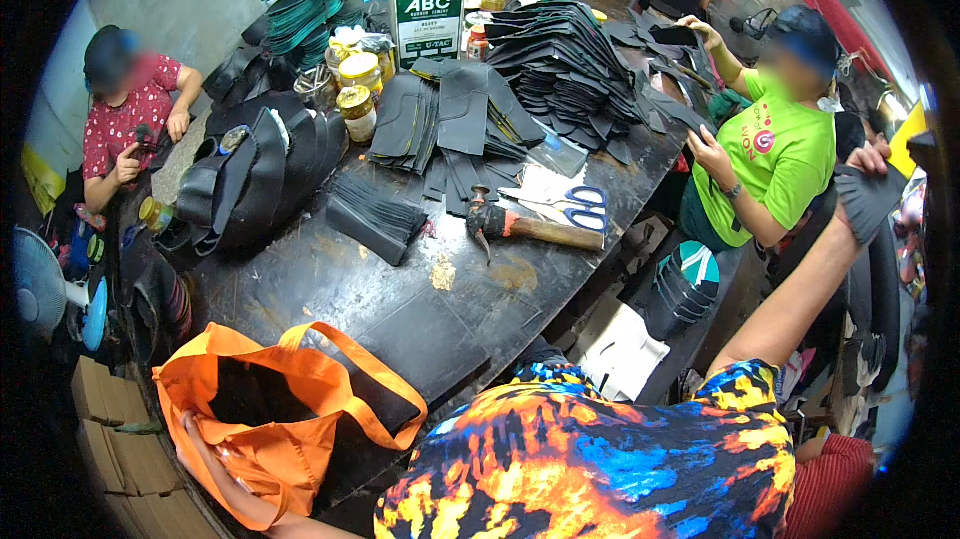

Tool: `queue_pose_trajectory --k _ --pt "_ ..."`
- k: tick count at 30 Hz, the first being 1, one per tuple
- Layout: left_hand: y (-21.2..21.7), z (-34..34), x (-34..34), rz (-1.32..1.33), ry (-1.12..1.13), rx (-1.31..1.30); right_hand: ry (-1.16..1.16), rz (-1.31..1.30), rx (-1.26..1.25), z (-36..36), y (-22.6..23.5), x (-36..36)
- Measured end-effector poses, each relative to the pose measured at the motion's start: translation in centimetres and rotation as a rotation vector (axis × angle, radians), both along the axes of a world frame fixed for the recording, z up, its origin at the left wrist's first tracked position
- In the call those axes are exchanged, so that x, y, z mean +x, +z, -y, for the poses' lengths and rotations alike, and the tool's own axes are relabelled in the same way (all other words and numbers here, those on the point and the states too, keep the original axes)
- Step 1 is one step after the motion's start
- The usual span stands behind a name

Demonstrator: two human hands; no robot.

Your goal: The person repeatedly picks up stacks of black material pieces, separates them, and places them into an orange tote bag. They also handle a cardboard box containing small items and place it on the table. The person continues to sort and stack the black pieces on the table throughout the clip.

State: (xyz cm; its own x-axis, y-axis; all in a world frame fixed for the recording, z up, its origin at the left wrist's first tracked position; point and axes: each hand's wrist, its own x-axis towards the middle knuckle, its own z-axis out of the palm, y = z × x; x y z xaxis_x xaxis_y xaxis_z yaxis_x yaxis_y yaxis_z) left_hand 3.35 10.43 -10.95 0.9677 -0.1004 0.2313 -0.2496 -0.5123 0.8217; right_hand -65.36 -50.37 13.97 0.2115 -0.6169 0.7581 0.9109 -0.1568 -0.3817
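At the lower left stands an orange tote bag (pixel 330 379) with its mouth open and dark contents inside. My left hand (pixel 190 436) is closed at the bag's left edge, its fingers partly hidden by the cloth. My right arm stretches far out to the right. There my right hand (pixel 872 157) is closed on a dark grey sheet piece (pixel 865 204), which hangs below the fingers. A hammer (pixel 540 227) with a wooden handle rests on the dark table (pixel 400 309), beside scissors (pixel 570 207) with blue handles.
Stacks of black sheet pieces (pixel 560 69), a green-and-white can (pixel 428 24) and yellow-lidded jars (pixel 357 111) crowd the table's far side. A person in green (pixel 790 154) handles dark pieces at right; another in red (pixel 130 114) works at left. Cardboard boxes (pixel 110 439) and a fan (pixel 40 279) stand left.
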Motion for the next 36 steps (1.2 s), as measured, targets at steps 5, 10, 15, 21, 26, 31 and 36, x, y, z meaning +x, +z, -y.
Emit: queue_pose_trajectory --k 5,10,15,21,26,31,36 --pt "0.4 0.8 -1.2 0.040 -0.017 0.011 -0.241 0.153 0.078 -3.4 0.9 -5.9" --pt "1.0 1.2 -2.5 0.085 -0.034 0.009 -0.086 0.126 -0.112 -7.2 1.2 0.5" --pt "1.6 2.3 -3.9 0.149 -0.044 0.029 0.339 0.199 0.028 -7.8 1.1 8.1" --pt "2.1 4.2 -5.0 0.211 -0.077 0.057 0.469 0.317 0.018 -9.1 1.8 11.3" --pt "2.2 5.5 -5.3 0.237 -0.108 0.068 0.518 0.489 0.008 -12.2 1.6 15.4" --pt "2.4 6.1 -5.6 0.256 -0.130 0.067 0.984 0.648 0.086 -13.3 -1.7 23.5" --pt "2.6 6.2 -5.6 0.266 -0.143 0.073 0.767 0.927 0.294 -13.8 -2.4 26.4"
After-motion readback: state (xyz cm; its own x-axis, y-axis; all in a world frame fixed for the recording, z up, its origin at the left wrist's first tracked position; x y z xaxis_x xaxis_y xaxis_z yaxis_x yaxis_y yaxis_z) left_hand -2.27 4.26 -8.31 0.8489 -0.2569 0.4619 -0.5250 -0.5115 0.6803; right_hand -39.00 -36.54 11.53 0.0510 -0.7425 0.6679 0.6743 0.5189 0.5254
